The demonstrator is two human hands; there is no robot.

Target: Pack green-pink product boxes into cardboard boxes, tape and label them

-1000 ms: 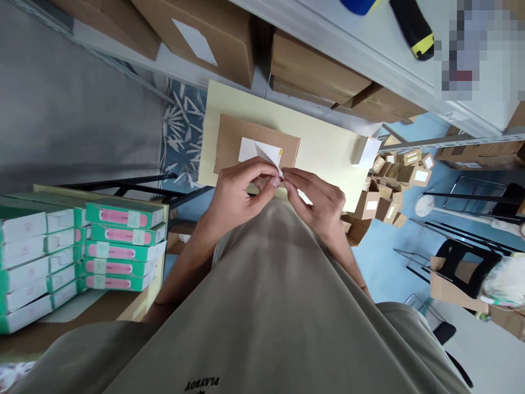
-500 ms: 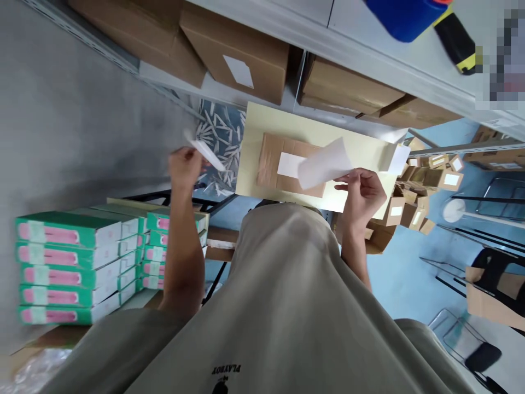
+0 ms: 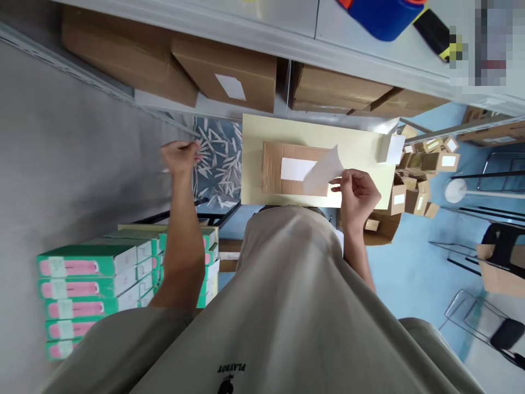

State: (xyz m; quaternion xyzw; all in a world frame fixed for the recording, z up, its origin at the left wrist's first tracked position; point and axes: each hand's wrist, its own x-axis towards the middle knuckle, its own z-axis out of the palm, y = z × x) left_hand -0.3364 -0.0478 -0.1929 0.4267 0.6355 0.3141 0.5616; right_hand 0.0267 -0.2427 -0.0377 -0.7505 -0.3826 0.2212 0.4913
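Note:
My right hand (image 3: pixel 359 194) pinches a thin white sheet, apparently a label (image 3: pixel 326 171), by its right edge. The sheet tilts over the right part of a flat brown cardboard box (image 3: pixel 272 169). A white label (image 3: pixel 296 169) lies on the box's top, partly behind the sheet. Beneath the box is a pale yellow board (image 3: pixel 252 164). My left hand (image 3: pixel 180 157) is off to the left, fingers curled but tips apart, with no paper visible between them. Beside it many white paper strips (image 3: pixel 221 175) lie scattered. A faint white sliver shows by the left wrist.
A small white box (image 3: pixel 391 149) stands on the board's right end. Beyond the board, large cartons (image 3: pixel 229 76) fill a shelf under a grey ledge (image 3: pixel 283 41). Green boxes (image 3: pixel 82 273) are stacked at lower left. Several small cartons (image 3: pixel 426 180) are piled at right.
The white strip in my left hand has left its fingers. My right hand has moved slightly, and its sheet now covers less of the box. The whole view has shifted a little.

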